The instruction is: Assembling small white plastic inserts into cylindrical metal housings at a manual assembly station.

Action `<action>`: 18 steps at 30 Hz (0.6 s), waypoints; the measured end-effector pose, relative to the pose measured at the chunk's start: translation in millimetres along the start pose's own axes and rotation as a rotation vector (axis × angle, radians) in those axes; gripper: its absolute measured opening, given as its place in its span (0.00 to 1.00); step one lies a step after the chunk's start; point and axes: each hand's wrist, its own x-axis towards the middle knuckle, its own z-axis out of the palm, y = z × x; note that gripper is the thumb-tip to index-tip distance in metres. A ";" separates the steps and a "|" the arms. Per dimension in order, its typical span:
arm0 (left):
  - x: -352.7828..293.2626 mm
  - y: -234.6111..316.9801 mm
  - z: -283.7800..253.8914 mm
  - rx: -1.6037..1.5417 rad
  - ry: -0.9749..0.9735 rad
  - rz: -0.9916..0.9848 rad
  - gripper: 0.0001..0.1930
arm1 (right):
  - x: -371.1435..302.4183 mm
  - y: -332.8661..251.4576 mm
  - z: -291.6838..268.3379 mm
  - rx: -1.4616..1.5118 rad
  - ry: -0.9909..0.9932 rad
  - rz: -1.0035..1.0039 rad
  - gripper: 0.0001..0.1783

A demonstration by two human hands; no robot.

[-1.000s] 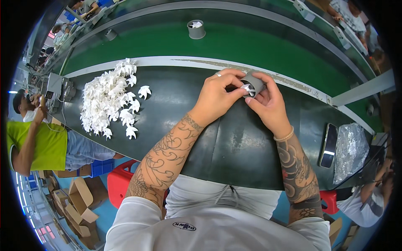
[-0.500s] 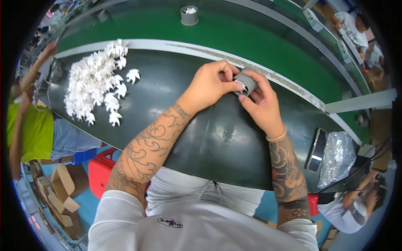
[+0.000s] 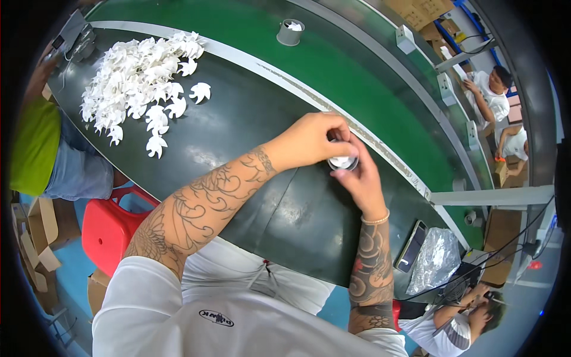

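Note:
A short grey tube is gripped by my right hand, its open end turned up toward me. White material shows inside that opening, slightly blurred. My left hand is closed, with its thumb across the opening and against the white material; its fingertips are partly hidden. Off to the left on the dark table lies a large heap of white pronged pieces. One single white piece lies apart from the heap's right side.
Beyond the table's pale rail runs a green conveyor belt, carrying another grey tube with white inside. A phone and a clear plastic bag lie at the right. A red stool stands lower left. Other people are on both sides.
The tube has tipped so its opening faces up toward me, and the white material sits within it. My left thumb has shifted over the opening. The whole view has turned somewhat.

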 end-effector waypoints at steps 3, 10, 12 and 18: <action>-0.2 4.8 4.1 0.209 0.051 0.134 0.17 | 4.5 -5.9 4.1 -0.677 0.038 -0.222 0.46; 2.1 -2.3 2.1 0.109 0.146 0.076 0.14 | -1.3 -4.5 5.9 -1.061 0.460 -0.168 0.51; 3.8 -2.4 -1.9 0.122 0.190 0.080 0.14 | -7.3 -12.2 0.1 -1.167 0.546 -0.188 0.41; 10.0 -10.3 -12.1 0.143 0.371 0.073 0.16 | -23.4 -18.7 -12.3 -0.385 0.043 -0.104 0.13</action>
